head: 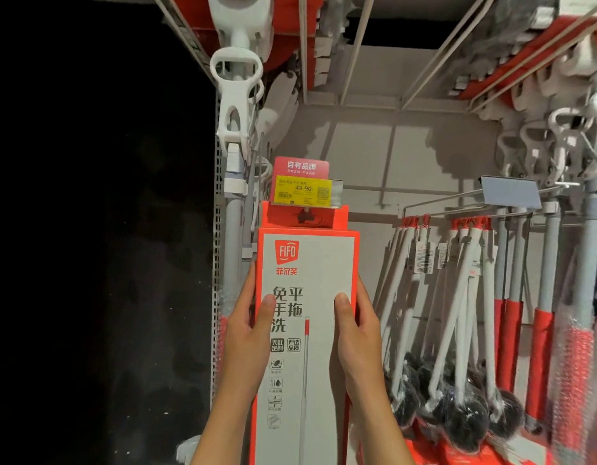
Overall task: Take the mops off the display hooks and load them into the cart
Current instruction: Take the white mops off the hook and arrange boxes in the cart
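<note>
A tall white and orange boxed mop (pixel 315 273) hangs at the centre of the display, just below a hook with a yellow price tag (pixel 302 191). My left hand (pixel 248 325) grips the box's left edge, thumb across the front. On the opposite edge, my right hand (pixel 359 333) holds it the same way. A second orange box (pixel 307 214) shows behind it at the top. The cart is not in view.
White-handled brushes with black heads (pixel 458 347) hang from hooks at the right. Grey and red mop poles (pixel 542 313) hang further right. A white mop with a loop handle (pixel 236 105) hangs at the left by a perforated upright. Long bare hooks jut out overhead.
</note>
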Tool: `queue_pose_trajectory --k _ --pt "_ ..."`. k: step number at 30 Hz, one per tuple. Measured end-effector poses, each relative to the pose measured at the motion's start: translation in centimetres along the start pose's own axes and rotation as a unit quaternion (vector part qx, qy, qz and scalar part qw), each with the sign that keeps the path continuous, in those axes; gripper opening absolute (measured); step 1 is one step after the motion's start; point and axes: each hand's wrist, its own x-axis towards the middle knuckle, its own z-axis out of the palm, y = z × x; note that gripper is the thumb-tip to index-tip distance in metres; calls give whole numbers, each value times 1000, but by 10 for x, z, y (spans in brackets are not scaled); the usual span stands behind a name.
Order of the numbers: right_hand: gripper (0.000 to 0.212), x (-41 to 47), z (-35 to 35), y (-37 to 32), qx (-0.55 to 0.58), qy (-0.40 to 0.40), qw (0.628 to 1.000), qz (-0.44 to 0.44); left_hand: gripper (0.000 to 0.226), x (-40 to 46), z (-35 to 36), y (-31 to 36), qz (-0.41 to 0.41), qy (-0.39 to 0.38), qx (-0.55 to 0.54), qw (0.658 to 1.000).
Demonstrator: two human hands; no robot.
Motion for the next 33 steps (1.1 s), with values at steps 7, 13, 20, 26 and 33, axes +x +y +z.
queue_pose_trajectory --k 7,13,20,26,33 --pt "41 0 1 3 -10 5 1000 -12 51 5 -2 -8 -2 -8 -21 1000" --pt "42 -3 0 7 -7 16 1000 -18 55 5 -4 -12 23 -23 -47 998" --pt "54 -5 1 7 -14 22 999 -29 55 8 -9 -14 45 -32 -60 997" --pt "37 5 6 0 -20 26 999 -31 58 19 -7 -11 33 -36 -61 997" --pt "36 12 7 14 -21 36 999 -7 50 29 -3 -23 -1 -36 -62 997"
